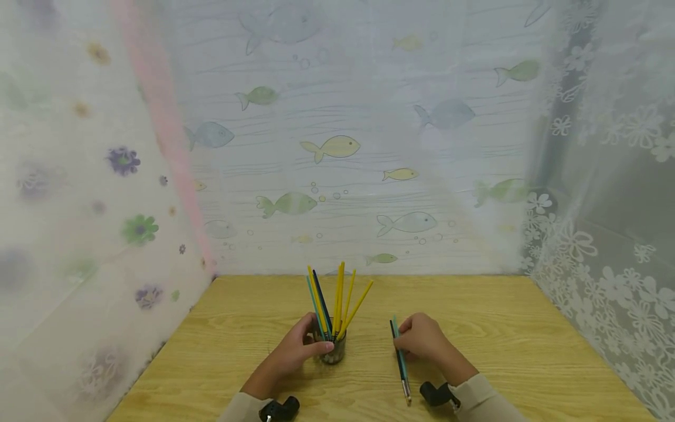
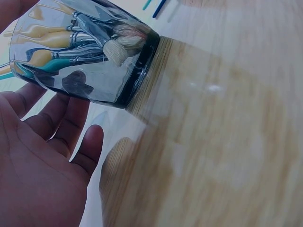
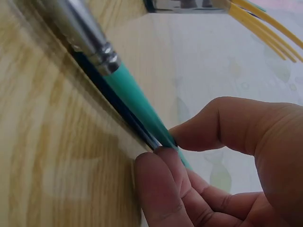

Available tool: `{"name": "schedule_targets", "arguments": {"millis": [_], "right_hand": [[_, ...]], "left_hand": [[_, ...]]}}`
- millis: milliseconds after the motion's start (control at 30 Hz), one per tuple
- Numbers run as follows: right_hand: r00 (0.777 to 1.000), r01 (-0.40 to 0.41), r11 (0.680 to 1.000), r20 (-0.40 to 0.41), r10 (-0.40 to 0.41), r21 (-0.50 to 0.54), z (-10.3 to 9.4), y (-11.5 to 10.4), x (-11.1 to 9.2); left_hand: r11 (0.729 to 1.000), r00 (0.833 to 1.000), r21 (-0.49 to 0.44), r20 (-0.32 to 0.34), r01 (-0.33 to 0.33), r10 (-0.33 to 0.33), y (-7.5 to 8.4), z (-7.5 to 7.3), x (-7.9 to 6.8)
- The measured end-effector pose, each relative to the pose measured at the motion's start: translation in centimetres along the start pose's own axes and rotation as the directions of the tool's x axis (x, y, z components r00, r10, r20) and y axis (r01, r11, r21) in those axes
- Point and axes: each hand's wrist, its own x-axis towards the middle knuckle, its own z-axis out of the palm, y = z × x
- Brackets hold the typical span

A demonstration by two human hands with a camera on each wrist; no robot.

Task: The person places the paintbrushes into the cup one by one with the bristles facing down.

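A clear glass (image 1: 333,355) with several paintbrushes stands on the table, and my left hand (image 1: 295,350) grips it from the left, thumb across the near side. In the left wrist view the bristles (image 2: 118,49) are down inside the glass and the yellow, teal and dark blue handles point out of its mouth. To the right, my right hand (image 1: 423,337) pinches a teal paintbrush (image 3: 135,101) between thumb and fingers. Close alongside it lies a dark blue paintbrush (image 3: 106,92). Both have their metal ferrules (image 1: 405,387) toward me.
The wood-grain table (image 1: 253,305) ends at a back sheet printed with fish (image 1: 337,146). Flowered curtains (image 1: 139,228) hang on the left, and a sheer one with white flowers (image 1: 577,240) on the right. A black wrist mount (image 1: 436,394) sits by each beige sleeve.
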Motion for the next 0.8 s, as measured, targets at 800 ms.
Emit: {"name": "schedule_targets", "arguments": {"millis": [800], "right_hand": [[0.987, 0.091, 0.988, -0.143, -0.073, 0.126, -2.0, -2.2, -0.1]], "left_hand": [[1.0, 1.0, -0.012, 0.022, -0.007, 0.007, -0.1, -0.1, 0.0]]}}
